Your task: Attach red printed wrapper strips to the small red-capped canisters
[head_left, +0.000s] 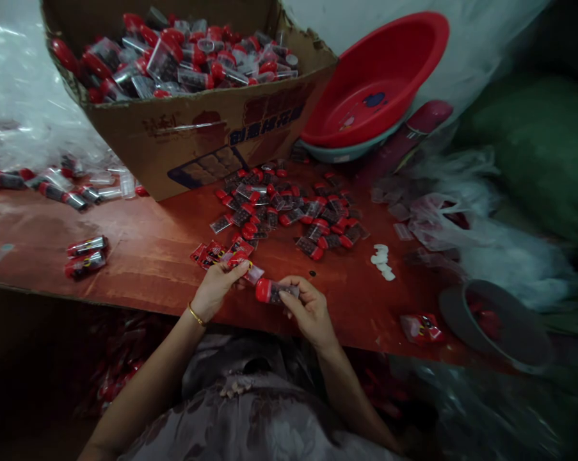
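Observation:
My left hand (217, 286) pinches a small red-and-clear printed wrapper (251, 270) above the table's front edge. In my right hand (310, 310) is a clear bottle with a red cap (269, 291), dark pieces showing inside it. The bottle lies sideways, its red end pointing at the wrapper's clear end; whether they touch I cannot tell. Just beyond my left hand rests a little pile of red wrappers (210, 253). Farther back, a heap of similar red-capped bottles (289, 208) covers the middle of the table.
A cardboard box (139, 137) full of such bottles stands at the back. Right of it leans a red basin (413, 54). Two wrapped bottles (86, 256) lie at left. White discs (381, 262), plastic bags (500, 250) and a grey bowl (523, 339) are at right.

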The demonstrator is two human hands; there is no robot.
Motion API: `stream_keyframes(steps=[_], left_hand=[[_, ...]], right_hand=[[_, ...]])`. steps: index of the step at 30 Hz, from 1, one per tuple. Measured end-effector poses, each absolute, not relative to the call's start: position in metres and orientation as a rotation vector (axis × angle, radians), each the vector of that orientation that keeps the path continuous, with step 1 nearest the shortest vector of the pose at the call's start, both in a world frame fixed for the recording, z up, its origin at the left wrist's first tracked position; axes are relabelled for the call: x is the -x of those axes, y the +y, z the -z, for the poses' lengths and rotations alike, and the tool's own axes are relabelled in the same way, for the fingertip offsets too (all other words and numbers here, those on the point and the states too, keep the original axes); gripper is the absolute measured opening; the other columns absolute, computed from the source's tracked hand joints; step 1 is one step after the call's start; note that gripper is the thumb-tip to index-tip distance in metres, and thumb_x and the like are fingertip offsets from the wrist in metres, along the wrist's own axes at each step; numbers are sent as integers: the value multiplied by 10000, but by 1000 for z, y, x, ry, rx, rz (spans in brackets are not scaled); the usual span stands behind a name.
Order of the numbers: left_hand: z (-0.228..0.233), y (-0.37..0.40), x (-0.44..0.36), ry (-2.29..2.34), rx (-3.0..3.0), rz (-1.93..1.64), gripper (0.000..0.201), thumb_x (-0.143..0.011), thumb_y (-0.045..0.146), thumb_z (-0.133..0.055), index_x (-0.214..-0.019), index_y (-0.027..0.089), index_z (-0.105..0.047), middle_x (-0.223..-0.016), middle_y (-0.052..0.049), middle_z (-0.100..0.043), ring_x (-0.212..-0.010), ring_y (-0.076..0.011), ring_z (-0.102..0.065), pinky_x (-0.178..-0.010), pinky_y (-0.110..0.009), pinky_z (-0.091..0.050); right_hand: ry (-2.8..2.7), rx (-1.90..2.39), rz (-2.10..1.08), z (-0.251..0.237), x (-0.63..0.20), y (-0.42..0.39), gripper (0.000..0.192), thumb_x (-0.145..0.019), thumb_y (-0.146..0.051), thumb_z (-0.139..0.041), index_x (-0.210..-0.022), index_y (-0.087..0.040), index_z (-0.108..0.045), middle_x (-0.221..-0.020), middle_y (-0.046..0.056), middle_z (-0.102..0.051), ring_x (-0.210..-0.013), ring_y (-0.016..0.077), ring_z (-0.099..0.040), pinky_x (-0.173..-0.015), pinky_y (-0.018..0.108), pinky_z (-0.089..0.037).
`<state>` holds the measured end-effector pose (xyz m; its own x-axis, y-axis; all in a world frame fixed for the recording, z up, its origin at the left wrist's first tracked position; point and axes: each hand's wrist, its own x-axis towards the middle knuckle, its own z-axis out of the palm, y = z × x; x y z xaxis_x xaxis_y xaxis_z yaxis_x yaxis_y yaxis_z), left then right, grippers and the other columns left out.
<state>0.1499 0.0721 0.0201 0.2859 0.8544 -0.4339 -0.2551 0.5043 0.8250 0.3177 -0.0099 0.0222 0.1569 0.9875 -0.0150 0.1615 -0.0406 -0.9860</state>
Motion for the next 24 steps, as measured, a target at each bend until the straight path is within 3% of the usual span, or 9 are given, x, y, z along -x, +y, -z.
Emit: stream_keyframes(steps=[7, 15, 24], left_hand=[[-30, 72, -145, 1010, -872, -796, 374, -481, 450, -804, -615, 125, -677, -535, 8, -617, -473, -72, -494, -477, -195, -387], [-30, 76, -142, 1041, -763, -793, 454, -448, 505, -804, -644, 121, -661, -561, 2, -623, -485, -83, -508, -476, -206, -393], [-29, 74, -144, 1016, -773, -754, 385, -534, 466, -783, -646, 117, -665, -566, -7, -638, -471, -78, -520, -458, -193, -388]], right_hand=[[-1305, 1459, -858, -21, -317, -10, 147, -801, -313, -546, -878, -192, -576, -715, -5, -574, -564, 102, -487, -498, 210, -383], [-1339, 1413, -893, -17, -316, -11, 121, -808, -287, -545, -881, -196, -576, -718, -16, -584, -556, 95, -501, -511, 206, -393], [-1413, 1399, -781, -25, -316, -18, 103, -810, -259, -550, -894, -206, -577, -729, -20, -612, -609, 110, -551, -580, 217, -435]])
